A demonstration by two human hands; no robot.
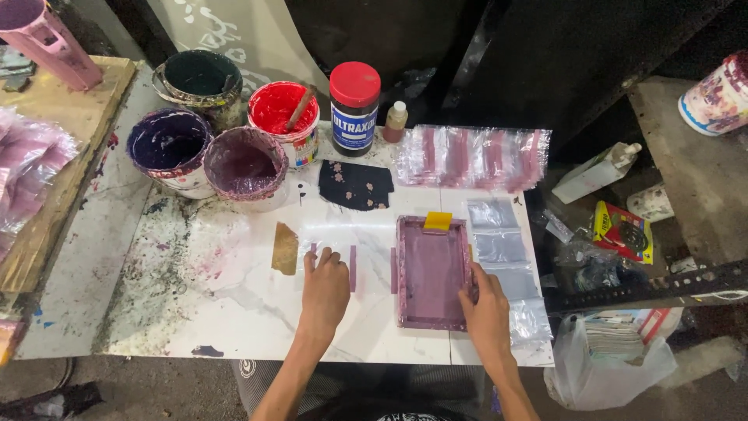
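Observation:
A small purple-stained printing frame (433,273) lies flat on the white marble-look table (234,312), with a yellow piece (437,221) at its far edge. My right hand (486,308) grips the frame's right rim near the front corner. My left hand (325,287) presses flat on a clear plastic pouch (331,253) lying between purple guide strips just left of the frame. A brown scrap (284,249) lies further left.
Paint tubs stand at the back: dark green (201,76), red with a stick (282,111), two purple (166,143) (244,163). A black red-lidded jar (354,107) and small bottle (396,121) follow. Clear pouches (471,156) are stacked behind the frame, more (502,248) lie on its right.

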